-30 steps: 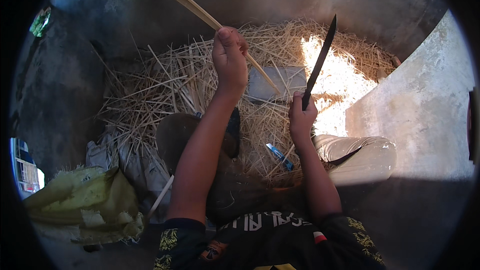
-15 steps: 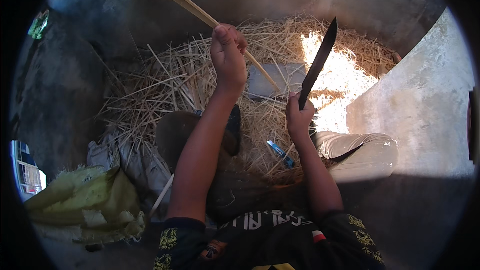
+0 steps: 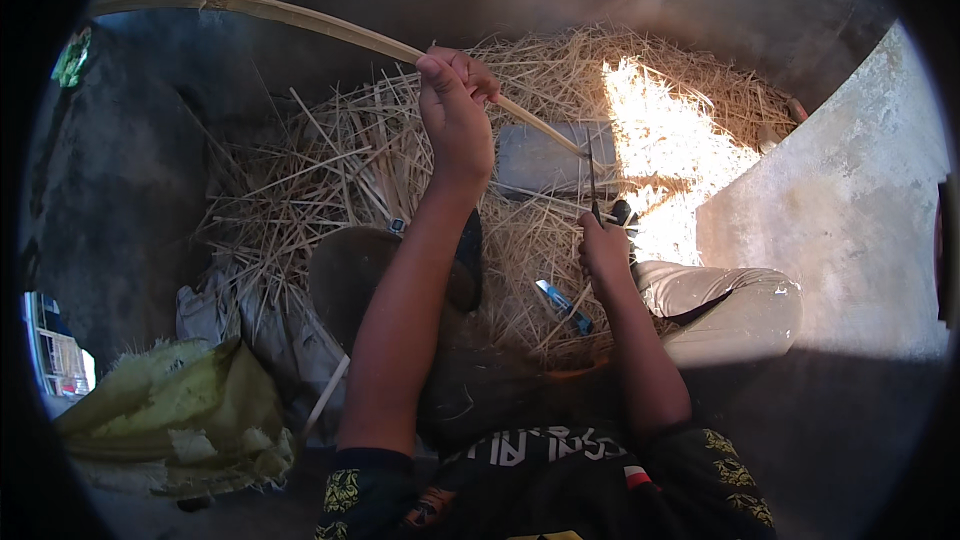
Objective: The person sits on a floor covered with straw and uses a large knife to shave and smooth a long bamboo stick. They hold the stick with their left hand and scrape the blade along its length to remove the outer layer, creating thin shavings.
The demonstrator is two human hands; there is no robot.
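A long pale bamboo strip (image 3: 300, 18) is gripped in my left hand (image 3: 457, 110). It arcs off to the upper left and slants down on the right to a thin end over a grey block (image 3: 535, 155). My right hand (image 3: 605, 252) is closed round the handle of a long dark knife (image 3: 592, 175). The blade now points up and away, seen nearly edge-on, and meets or crosses the strip's lower end; whether it cuts in cannot be made out.
A pile of bamboo shavings (image 3: 290, 180) surrounds the block, sunlit on the right. A blue utility knife (image 3: 563, 306) lies among the shavings between my legs. A frayed yellow-green sack (image 3: 190, 410) is at the lower left. Concrete walls (image 3: 850, 170) stand around.
The knife blade has turned from broad side to edge-on and come down to the strip's end. The strip's far end has swung down and to the left; its near end has shifted right.
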